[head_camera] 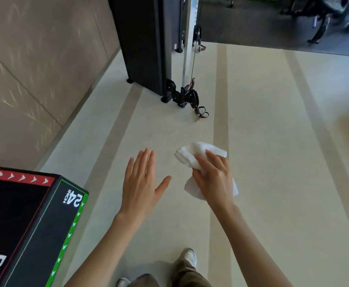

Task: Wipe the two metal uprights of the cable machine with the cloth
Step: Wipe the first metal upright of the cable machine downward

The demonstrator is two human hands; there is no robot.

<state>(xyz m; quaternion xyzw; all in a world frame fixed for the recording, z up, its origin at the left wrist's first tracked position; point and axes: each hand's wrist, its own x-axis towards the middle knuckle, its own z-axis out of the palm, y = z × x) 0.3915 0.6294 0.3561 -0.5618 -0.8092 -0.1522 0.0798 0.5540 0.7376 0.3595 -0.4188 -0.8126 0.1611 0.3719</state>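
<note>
While you stand on the pale striped floor, both arms reach out in front of you, well short of the cable machine.

Left hand: flat and spread, palm down, fingers straight and thumb splayed out toward the right. It holds nothing and touches nothing.

Right hand: closed around a white cloth. The cloth is bunched; one folded end sticks out past your fingers toward the machine, and a looser edge hangs below your palm. The two hands sit side by side, apart.

Cable machine: ahead, against the tan wall, dark housing on the left. One light metal upright runs along its right edge, with a thin cable beside it and black pulleys at the foot. A strap handle lies on the floor just beside the base. A second upright cannot be made out clearly behind the first.

Plyo box: lower left, black with red and green edging, marked "24 INCH".

Shoes: light-coloured, at the bottom edge.
</note>
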